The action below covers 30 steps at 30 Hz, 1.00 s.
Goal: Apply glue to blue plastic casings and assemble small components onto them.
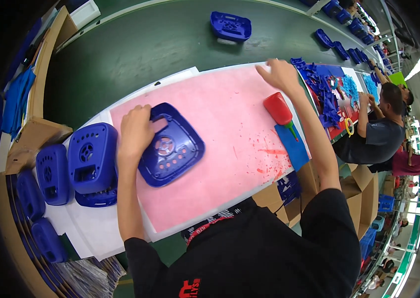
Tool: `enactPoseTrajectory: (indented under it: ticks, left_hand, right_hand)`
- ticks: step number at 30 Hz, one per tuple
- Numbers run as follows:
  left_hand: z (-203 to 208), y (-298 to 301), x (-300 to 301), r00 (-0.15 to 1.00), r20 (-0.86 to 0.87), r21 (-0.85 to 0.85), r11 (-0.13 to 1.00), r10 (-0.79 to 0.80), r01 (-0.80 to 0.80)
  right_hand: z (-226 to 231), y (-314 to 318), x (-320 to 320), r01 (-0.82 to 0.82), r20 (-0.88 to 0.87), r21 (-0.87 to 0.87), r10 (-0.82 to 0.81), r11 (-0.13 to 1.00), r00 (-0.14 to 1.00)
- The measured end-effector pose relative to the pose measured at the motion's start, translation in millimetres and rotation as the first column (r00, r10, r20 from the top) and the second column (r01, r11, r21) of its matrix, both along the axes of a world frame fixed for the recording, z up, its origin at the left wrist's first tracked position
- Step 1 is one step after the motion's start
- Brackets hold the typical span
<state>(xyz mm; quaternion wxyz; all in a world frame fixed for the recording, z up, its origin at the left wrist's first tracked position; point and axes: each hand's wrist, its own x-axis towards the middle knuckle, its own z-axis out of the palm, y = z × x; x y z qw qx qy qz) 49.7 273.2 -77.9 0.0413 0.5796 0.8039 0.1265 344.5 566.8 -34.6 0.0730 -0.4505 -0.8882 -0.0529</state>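
My left hand (138, 126) is closed on the upper left rim of a dark blue plastic housing (182, 161). The housing lies tilted on the pink mat (220, 119), hollow side up, showing a round grille, small holes and a rectangular cut-out. Beyond the mat's right part, my right hand (282, 77) is raised with thumb and fingers apart, and I see nothing in it. Close below that hand lies a red squeeze bottle (278, 108) with a green nozzle. Its tip rests on a folded blue cloth (293, 148).
More blue housings (91, 156) are stacked at the left. A pile of small blue plastic parts (321, 94) lies to the right. Across the green conveyor belt (145, 47) sits another housing (230, 26). Cardboard boxes (358, 193) and a seated co-worker (378, 134) are at the right.
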Motion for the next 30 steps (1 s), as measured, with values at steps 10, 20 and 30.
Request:
enactPoseTrajectory:
  ticks: [10,20,30]
  left_hand:
    - [-3.7,19.1,73.8,0.537,0.766,0.233,0.931,-0.354,0.281]
    - [-27.9,-19.5,109.4,0.756,0.587,0.395,0.918,-0.29,0.045]
    - [-37.9,-39.6,115.8,0.856,0.478,0.439,0.898,-0.198,-0.038]
  right_hand:
    - [-42.1,-88.6,80.2,0.154,-0.026,-0.058,-0.155,0.986,0.988]
    - [39.8,-72.9,104.5,-0.096,-0.463,-0.484,-0.162,0.87,0.871]
    - [94.5,-144.6,50.0,-0.736,-0.921,-0.379,-0.152,0.561,0.359]
